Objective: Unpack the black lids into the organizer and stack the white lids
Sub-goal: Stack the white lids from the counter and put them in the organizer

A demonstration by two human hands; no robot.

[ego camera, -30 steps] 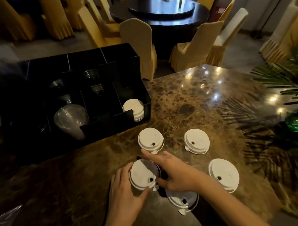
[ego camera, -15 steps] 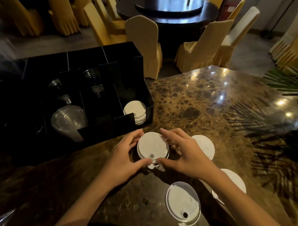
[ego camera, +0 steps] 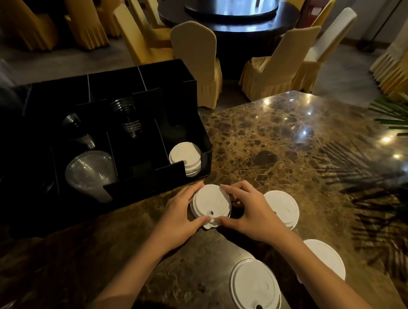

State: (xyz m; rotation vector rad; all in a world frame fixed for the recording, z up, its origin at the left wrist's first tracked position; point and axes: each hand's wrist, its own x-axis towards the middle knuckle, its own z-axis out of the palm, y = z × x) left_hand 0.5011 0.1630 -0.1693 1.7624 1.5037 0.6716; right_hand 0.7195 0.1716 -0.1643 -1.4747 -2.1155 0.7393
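Note:
A small stack of white lids [ego camera: 210, 206] sits on the marble table [ego camera: 279, 147] just in front of the black organizer [ego camera: 197, 113]. My left hand [ego camera: 177, 215] grips its left side and my right hand [ego camera: 249, 210] grips its right side, thumbs meeting at the tab. Three single white lids lie on the table: one [ego camera: 284, 208] right of my right hand, one [ego camera: 327, 258] partly behind my right forearm, one [ego camera: 255, 289] near the bottom edge. More white lids [ego camera: 185, 155] stand in the organizer's front right compartment. No black lids are visible.
The organizer also holds clear dome lids [ego camera: 90, 172] and stacked clear cups [ego camera: 127, 120]. Palm leaves [ego camera: 398, 115] reach over the table's right side. Covered chairs [ego camera: 195, 57] and a dark round table [ego camera: 230, 12] stand beyond the marble table's far edge.
Both hands carried the held white lid forward from the near part of the table and set it on the lid by the organizer; since half a second ago they have hardly moved.

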